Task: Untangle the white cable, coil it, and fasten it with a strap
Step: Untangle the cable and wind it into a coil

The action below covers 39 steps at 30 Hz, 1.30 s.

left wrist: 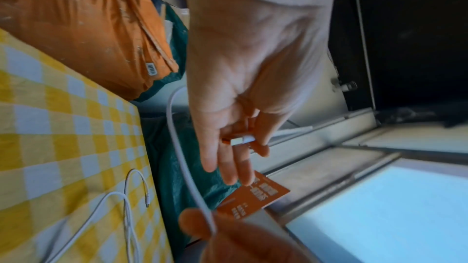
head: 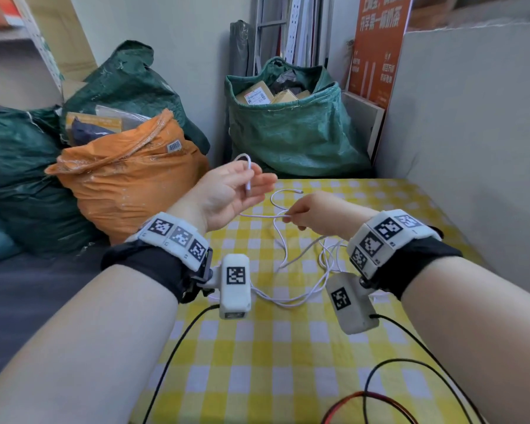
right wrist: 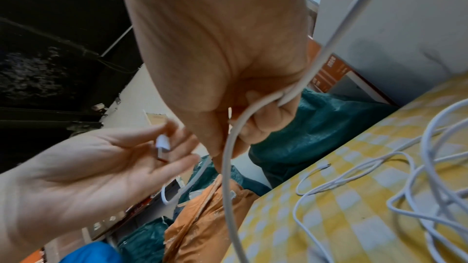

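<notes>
A thin white cable (head: 300, 264) lies in loose tangled loops on the yellow checked tablecloth (head: 257, 362). My left hand (head: 236, 191) is raised palm up past the table's far left corner, and its nearly straight fingers pinch one plug end (left wrist: 240, 140) (right wrist: 162, 143). From there the cable arcs over to my right hand (head: 303, 214), which pinches the strand (right wrist: 278, 99) with curled fingers just above the cloth. The other plug end (head: 300, 191) (right wrist: 326, 165) lies free on the cloth beyond my right hand.
An orange bag (head: 129, 179) and dark green sacks (head: 288, 133) stand against the table's left and far sides. A grey panel (head: 471, 117) walls the right side. Black and red wires (head: 380, 377) trail from my wrist units over the near cloth.
</notes>
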Tool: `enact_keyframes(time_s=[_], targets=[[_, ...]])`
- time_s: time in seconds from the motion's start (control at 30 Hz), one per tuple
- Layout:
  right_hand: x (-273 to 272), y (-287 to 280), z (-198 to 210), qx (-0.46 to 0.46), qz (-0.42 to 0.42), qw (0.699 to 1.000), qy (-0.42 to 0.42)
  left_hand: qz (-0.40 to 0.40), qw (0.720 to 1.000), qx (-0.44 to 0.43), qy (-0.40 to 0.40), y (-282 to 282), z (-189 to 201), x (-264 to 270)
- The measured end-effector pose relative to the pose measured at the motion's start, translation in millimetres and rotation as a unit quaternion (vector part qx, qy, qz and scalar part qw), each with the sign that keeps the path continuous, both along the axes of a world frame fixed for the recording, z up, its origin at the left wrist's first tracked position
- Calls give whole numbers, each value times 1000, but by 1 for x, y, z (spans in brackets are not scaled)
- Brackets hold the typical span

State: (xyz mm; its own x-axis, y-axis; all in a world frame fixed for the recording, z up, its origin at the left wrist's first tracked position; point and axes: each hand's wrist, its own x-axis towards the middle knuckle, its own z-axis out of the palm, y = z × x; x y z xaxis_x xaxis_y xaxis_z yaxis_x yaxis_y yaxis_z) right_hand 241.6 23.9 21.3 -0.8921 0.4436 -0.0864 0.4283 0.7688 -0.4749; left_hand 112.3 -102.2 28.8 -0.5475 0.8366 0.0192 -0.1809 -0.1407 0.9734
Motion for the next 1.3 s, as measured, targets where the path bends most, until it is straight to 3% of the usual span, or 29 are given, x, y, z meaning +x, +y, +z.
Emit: enact_keyframes(time_s=[0.13,0.37,0.8,0.93,1.1,1.3], targets=[[-3,-8,6,30,23,998,54,-26,987,-113,111,6,-6,13],[-1,-10,9,-66,-1,981,182,-48,952,-199,228,8,-5,24],[5,-8,14,-55,29,980,188,-67,945,-210,243,11,5,38],[10,4,15,30,-5,987,160,-56,944,-238,223,10,1,28],[13,11,12,39,-37,980,194,-106,928,-272,231,7,3,27],[13,7,16,59,-30,971,230,-157,942,-250,161,7,5,29]])
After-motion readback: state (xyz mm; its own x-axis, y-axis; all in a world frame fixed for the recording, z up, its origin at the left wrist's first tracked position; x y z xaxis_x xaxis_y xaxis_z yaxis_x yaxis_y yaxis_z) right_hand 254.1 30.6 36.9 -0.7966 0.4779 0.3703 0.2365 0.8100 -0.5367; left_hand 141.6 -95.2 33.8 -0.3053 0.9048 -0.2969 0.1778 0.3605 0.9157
